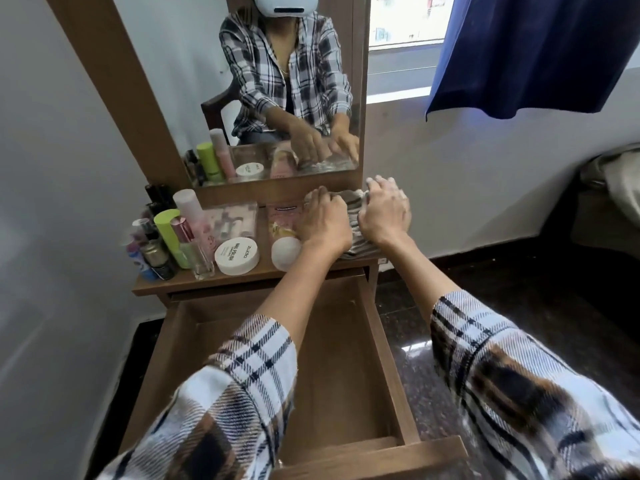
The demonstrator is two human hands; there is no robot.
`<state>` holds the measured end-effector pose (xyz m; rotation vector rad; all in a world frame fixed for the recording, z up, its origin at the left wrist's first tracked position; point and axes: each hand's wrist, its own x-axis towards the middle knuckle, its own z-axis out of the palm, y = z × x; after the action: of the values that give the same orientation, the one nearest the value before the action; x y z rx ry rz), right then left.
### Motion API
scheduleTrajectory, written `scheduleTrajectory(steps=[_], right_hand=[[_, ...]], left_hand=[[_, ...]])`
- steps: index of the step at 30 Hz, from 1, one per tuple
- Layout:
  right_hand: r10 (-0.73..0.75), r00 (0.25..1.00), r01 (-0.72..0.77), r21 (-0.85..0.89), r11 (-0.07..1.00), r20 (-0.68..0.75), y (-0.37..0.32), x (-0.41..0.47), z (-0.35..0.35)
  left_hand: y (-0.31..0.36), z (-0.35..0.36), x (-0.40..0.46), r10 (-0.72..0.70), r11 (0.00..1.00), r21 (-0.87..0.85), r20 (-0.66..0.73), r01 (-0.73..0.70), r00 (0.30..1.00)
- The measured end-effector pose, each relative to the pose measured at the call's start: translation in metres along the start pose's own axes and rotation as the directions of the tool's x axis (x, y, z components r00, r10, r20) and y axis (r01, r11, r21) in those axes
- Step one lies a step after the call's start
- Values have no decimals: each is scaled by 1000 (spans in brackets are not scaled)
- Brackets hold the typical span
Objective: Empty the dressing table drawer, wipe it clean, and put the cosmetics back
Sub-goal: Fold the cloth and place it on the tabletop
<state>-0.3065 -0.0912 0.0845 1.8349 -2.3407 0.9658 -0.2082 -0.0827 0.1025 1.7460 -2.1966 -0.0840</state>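
The drawer (332,368) is sitting pulled wide open below the table top, and nothing is showing inside it. So the emptying part is looking done, and the wiping part is looking like the next job.

The cosmetics are all standing or lying on the dressing table (194,284). On the left side there are a green tube (170,233), a pink bottle (194,216), some little dark bottles and a round white jar (237,258) that says nail polish. A clear pouch (282,220) with a white cap is lying just beside the left hand.

Both hands are up on the table top, at its right end, near the mirror (277,81). The left hand (325,220) and the right hand (384,213) are both bending their fingers down onto a striped cloth (349,202). They are looking like they are gripping it and bunching it up (the cloth is mostly hiding under the hands, so how tight the hold is, I cannot tell for sure).

The cloth is lying flat across the table top, going from left to right under both hands. The drawer is lying toward the person from the cloth, lower down and closer to the body. So I am thinking the cloth is needing to come back and down into the drawer. Both hands are on the cloth, so neither one is nearer.
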Motion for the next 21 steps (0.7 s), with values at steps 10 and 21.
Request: scheduleTrajectory(steps=[10,21], right_hand=[[-302,890,350,-89,932,342,3,-8,13],[-181,865,305,-205,930,468,-12,-1,0]], left_hand=[[-3,28,-2,41,999,-22,267,-36,963],[-11,34,11,36,996,-87,312,-9,949]])
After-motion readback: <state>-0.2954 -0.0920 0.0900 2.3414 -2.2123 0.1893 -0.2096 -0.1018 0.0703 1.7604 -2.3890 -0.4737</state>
